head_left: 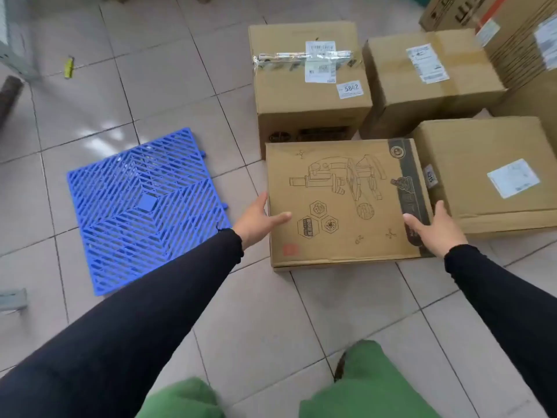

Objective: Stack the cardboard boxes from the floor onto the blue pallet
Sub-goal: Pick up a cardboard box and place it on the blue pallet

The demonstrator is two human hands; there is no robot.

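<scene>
A flat cardboard box point(346, 203) printed with a line drawing lies on the tiled floor in the middle. My left hand point(259, 220) clasps its left edge, thumb on top. My right hand point(434, 227) clasps its right edge, thumb on the dark printed strip. The blue pallet point(144, 206), a slatted plastic grid, lies bare on the floor to the left of the box. Behind the flat box stand a tall box point(307, 95) with labels and shiny tape and a second box point(428, 70). Another box point(494, 173) sits to the right.
A stack of flattened cardboard point(518, 37) and a printed carton rise at the far right. A small yellow item point(69, 66) lies on the tiles at the far left. Grey objects line the left edge. My green trouser legs point(361, 387) are at the bottom.
</scene>
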